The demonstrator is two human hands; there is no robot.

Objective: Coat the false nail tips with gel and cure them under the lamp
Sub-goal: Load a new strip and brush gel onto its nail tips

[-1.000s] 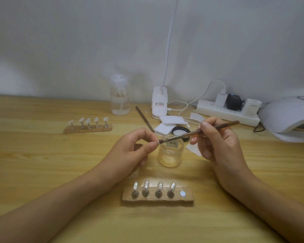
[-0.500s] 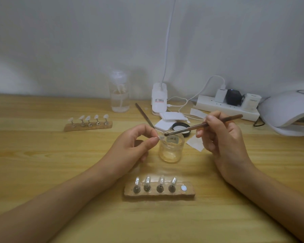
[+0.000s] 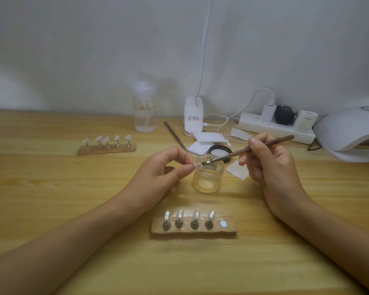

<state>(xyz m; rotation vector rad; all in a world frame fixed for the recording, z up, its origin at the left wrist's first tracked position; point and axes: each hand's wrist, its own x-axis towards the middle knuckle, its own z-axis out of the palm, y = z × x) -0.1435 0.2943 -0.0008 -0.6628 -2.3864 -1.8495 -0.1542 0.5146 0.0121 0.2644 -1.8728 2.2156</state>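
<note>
1 head cam, faces fwd & down, close over the table [image 3: 41, 199].

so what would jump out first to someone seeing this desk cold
The two hands at the centre: the left hand pinches a small clear nail tip while the right hand holds a brush with its bristles at that tip, just above an open glass jar. Nearer the camera a wooden stand carries four tips and one bare spot; the white curing lamp sits at the far right.
</note>
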